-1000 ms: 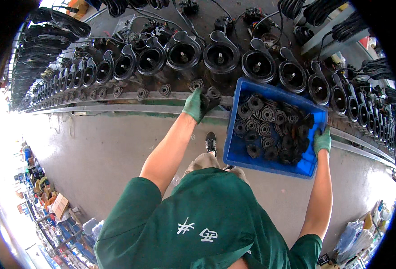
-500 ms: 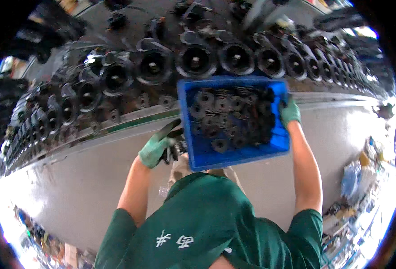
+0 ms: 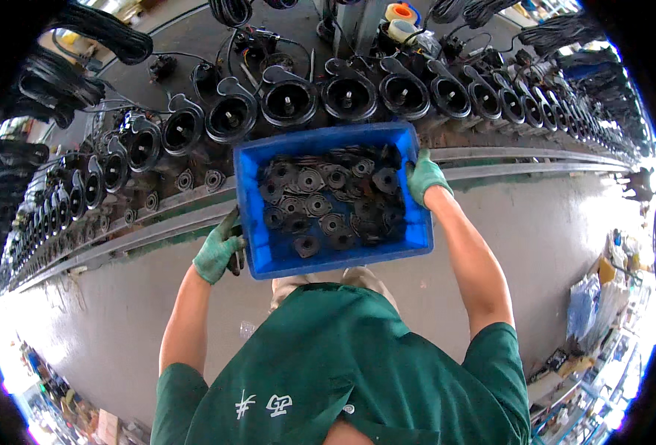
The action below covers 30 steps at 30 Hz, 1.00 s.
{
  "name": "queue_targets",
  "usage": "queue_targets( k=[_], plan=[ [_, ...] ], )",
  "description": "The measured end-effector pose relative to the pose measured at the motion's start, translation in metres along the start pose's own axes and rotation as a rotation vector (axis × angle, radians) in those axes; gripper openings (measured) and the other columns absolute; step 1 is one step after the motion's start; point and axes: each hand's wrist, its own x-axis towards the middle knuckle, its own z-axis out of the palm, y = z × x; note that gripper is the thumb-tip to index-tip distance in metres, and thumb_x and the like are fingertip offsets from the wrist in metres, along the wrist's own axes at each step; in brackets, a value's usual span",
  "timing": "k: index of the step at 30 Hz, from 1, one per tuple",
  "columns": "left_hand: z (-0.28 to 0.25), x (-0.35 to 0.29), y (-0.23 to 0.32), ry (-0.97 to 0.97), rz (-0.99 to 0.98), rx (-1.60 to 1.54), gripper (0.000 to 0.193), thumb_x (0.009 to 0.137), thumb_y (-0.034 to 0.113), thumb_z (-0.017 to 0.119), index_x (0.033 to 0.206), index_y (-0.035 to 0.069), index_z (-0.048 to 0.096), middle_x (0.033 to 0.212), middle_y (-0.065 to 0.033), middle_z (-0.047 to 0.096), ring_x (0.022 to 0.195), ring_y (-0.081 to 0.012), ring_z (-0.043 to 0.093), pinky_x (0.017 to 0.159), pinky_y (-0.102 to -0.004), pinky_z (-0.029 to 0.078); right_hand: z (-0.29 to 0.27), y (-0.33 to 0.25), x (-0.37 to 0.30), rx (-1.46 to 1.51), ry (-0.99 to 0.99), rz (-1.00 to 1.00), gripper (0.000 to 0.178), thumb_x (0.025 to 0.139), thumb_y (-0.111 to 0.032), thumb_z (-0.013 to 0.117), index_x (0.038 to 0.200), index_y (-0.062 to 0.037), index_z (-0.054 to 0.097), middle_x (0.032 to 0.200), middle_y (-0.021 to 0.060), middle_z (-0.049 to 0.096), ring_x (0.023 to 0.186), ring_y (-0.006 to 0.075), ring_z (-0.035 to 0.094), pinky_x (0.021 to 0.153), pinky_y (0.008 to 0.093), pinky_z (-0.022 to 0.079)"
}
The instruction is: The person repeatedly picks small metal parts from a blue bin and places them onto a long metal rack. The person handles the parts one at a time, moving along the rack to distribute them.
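With fingers of the left hand along the left wall, cannot tell whether gripping, and of the right hand grasping the right edge near its far corner, holding the blue bin, likely for balance. Inside, heaped loosely: flat black parts. Beyond, lined along the front edge of the bench, probably for easy reach: round black housings.

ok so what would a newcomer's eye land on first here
Probably the bright blue bin in the middle, holding many dark disc-shaped parts; the gloved left hand is at its left side, the right hand at its right. Then the long row of black snail-shaped housings beyond it.
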Motion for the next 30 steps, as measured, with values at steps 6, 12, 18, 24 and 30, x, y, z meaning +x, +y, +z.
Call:
queue_targets(
  k=[6, 12, 18, 24, 30],
  plan=[
    [0.107, 0.053, -0.020, 0.032, 0.266, 0.005, 0.075, 0.085, 0.000, 0.056, 0.155, 0.006, 0.029, 0.131, -0.0090, 0.059, 0.099, -0.0143, 0.062, 0.086, -0.0290, 0.053, -0.018, 0.119, 0.051, -0.006, 0.060, 0.024, 0.064, 0.093, -0.034, 0.054, 0.145, -0.0017, 0.035, 0.113, 0.0348, 0.062, 0.109, 0.0487, 0.060, 0.090, 0.0545, 0.049],
    [0.203, 0.088, 0.003, -0.059, 0.231, -0.223, 0.059, 0.094, 0.005, 0.054, 0.151, 0.004, 0.036, 0.136, -0.0040, 0.055, 0.116, -0.0134, 0.055, 0.098, -0.0286, 0.046, -0.050, 0.222, 0.087, -0.049, 0.200, 0.106, 0.057, 0.095, -0.041, 0.051, 0.136, -0.0017, 0.044, 0.112, 0.0343, 0.063, 0.106, 0.0498, 0.061, 0.089, 0.0555, 0.049],
    [0.213, 0.101, 0.006, 0.235, -0.149, -0.775, 0.033, 0.099, 0.033, 0.052, 0.100, 0.006, 0.071, 0.082, -0.0079, 0.071, 0.074, -0.0232, 0.065, 0.076, -0.0399, 0.055, -0.062, 0.254, 0.100, -0.079, 0.202, 0.100, 0.066, 0.096, -0.045, 0.048, 0.146, -0.0042, 0.035, 0.114, 0.0342, 0.063, 0.108, 0.0501, 0.060, 0.089, 0.0556, 0.048],
    [0.177, 0.098, -0.002, 0.022, -0.035, -1.093, 0.041, 0.102, 0.036, 0.045, 0.129, 0.008, 0.056, 0.122, -0.0151, 0.064, 0.111, -0.0312, 0.063, 0.091, -0.0464, 0.054, -0.058, 0.261, 0.101, -0.081, 0.203, 0.091, 0.067, 0.097, -0.046, 0.047, 0.148, -0.0045, 0.033, 0.116, 0.0344, 0.062, 0.109, 0.0498, 0.060, 0.089, 0.0555, 0.048],
    [0.077, 0.143, -0.036, 0.271, 0.327, 0.005, 0.057, 0.086, 0.008, 0.067, 0.140, 0.004, 0.047, 0.129, -0.0161, 0.060, 0.114, -0.0291, 0.061, 0.093, -0.0387, 0.052, -0.060, 0.255, 0.100, -0.067, 0.183, 0.126, 0.065, 0.097, -0.046, 0.044, 0.150, -0.0100, 0.033, 0.122, 0.0332, 0.060, 0.115, 0.0487, 0.057, 0.094, 0.0547, 0.047]
  ],
)
